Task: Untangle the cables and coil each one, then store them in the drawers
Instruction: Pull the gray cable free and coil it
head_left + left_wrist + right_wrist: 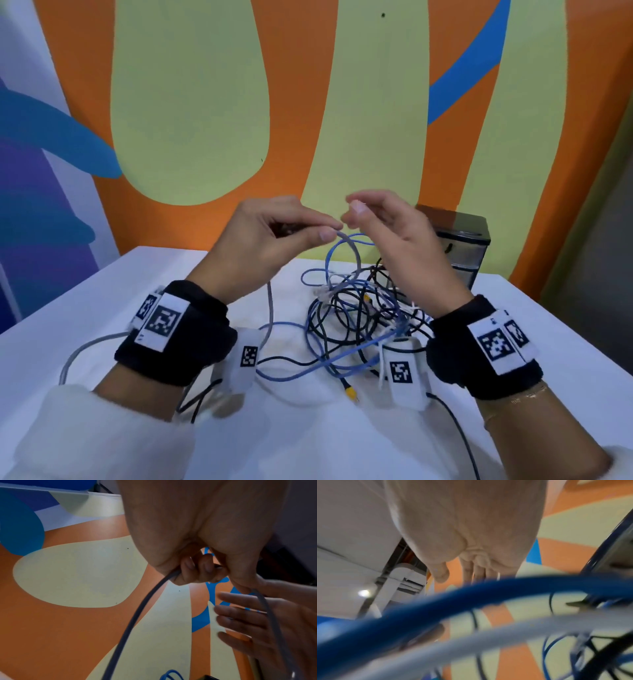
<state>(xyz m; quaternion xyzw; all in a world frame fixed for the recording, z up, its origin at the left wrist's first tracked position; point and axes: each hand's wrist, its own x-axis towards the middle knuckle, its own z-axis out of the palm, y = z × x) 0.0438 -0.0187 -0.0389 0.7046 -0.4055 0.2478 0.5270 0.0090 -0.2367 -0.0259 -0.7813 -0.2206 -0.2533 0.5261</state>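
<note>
A tangle of blue, black and white cables (359, 308) lies on the white table (102, 308). My left hand (330, 231) is raised above it and grips a grey cable (354, 253). In the left wrist view the grey cable (137, 615) passes through the curled fingers (205, 568) and comes out under the thumb. My right hand (352, 207) hovers close beside the left, fingers loosely extended and holding nothing. Its straight fingers (240, 616) show in the left wrist view. A blue cable (453, 601) and a grey cable (488, 635) cross blurred under the right hand (471, 572).
A small dark drawer unit (459, 240) stands at the back right of the table, behind my right hand. A yellow plug (351, 392) lies at the tangle's near edge. The grey cable trails off to the left (85, 349). A painted wall rises right behind the table.
</note>
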